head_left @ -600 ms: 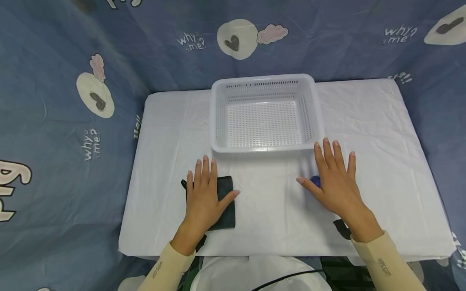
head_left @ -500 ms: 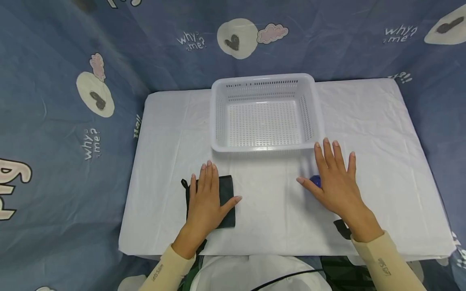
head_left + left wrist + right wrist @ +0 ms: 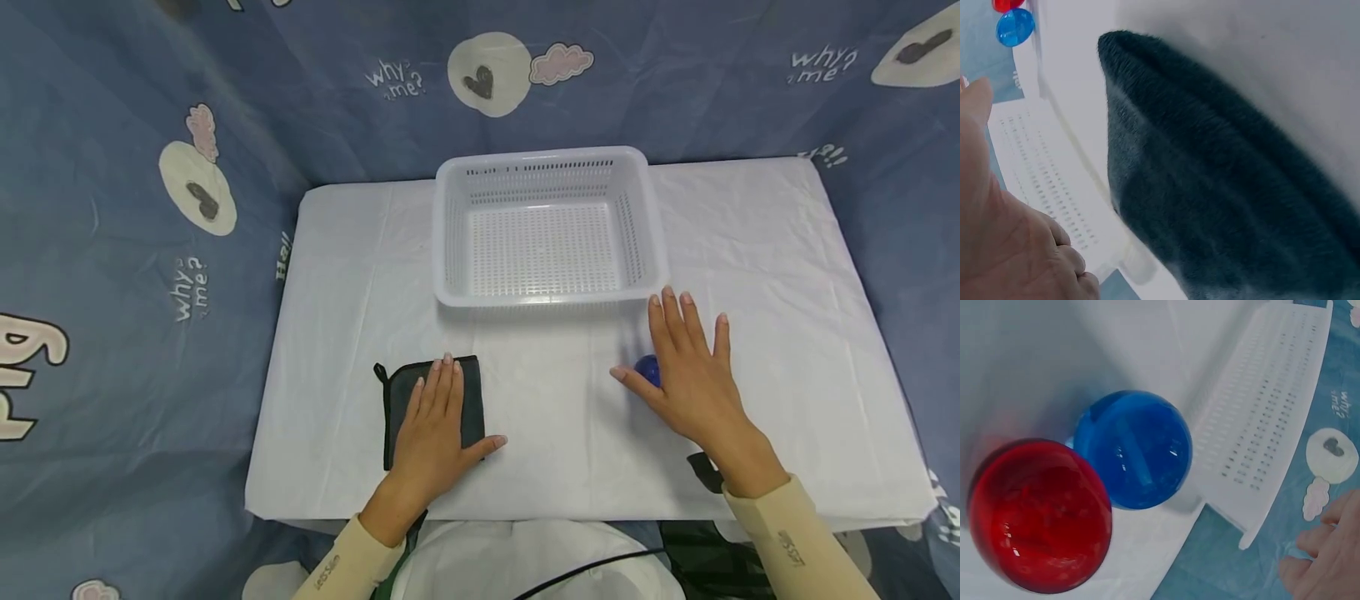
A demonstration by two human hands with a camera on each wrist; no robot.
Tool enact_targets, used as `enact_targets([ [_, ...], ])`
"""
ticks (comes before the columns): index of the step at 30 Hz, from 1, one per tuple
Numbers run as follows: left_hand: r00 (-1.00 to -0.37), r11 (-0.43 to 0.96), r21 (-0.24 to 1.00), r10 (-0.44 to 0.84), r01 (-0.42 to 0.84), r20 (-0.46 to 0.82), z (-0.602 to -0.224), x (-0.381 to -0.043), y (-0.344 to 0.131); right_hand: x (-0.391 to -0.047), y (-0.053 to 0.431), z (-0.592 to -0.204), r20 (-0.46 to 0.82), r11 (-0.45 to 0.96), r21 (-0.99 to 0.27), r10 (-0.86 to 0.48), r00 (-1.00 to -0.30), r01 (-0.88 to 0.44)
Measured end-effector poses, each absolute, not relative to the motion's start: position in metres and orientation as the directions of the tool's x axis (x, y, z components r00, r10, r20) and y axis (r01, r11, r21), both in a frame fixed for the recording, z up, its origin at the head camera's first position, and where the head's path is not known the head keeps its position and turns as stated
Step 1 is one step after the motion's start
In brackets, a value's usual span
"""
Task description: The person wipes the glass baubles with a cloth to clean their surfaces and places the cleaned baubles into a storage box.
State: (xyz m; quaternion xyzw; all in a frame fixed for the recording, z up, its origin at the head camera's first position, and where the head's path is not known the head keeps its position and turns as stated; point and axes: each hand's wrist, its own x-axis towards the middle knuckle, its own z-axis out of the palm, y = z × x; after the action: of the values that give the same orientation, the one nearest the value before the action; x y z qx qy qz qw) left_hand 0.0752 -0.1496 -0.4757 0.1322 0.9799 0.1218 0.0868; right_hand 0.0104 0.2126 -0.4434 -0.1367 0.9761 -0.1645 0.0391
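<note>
My left hand (image 3: 437,433) lies flat above a folded dark grey-green towel (image 3: 471,396), fingers straight and overlapping it in the head view. A small black loop shows at the towel's far left corner. Seen from the left wrist, the plush towel (image 3: 1197,175) fills the middle, with the hand (image 3: 1016,250) at the lower left. My right hand (image 3: 697,383) is spread, palm down, over a clear blue ball (image 3: 648,370). The right wrist view shows this blue ball (image 3: 1138,450) beside a clear red ball (image 3: 1041,515), which the hand hides from the head camera.
A white perforated plastic basket (image 3: 551,302) stands at the back middle of the white-covered table (image 3: 330,333), just beyond the right fingertips. Blue printed cloth (image 3: 300,92) hangs round the back and sides. A black cable (image 3: 585,572) runs below the front edge.
My left hand has drawn back toward the front edge and a little right, uncovering more of the towel's far part. The right hand stays nearly still. The head view has tilted slightly.
</note>
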Motion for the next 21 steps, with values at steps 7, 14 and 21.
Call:
enact_targets([
  [7, -0.923, 0.929, 0.294, 0.3, 0.225, -0.241, -0.492, 0.089, -0.151, 0.016, 0.215, -0.448, -0.061, 0.915, -0.319, -0.278, -0.959, -0.245],
  [14, -0.917, 0.927, 0.226, 0.343, 0.297, -0.201, -0.505, 0.098, -0.151, 0.016, 0.219, -0.45, 0.028, 0.891, -0.342, -0.306, -0.952, -0.297],
  [21, -0.925, 0.929, 0.2, 0.345, 0.311, -0.163, -0.51, 0.1, -0.148, 0.018, 0.221, -0.453, 0.05, 0.879, -0.375, -0.299, -0.953, -0.295],
])
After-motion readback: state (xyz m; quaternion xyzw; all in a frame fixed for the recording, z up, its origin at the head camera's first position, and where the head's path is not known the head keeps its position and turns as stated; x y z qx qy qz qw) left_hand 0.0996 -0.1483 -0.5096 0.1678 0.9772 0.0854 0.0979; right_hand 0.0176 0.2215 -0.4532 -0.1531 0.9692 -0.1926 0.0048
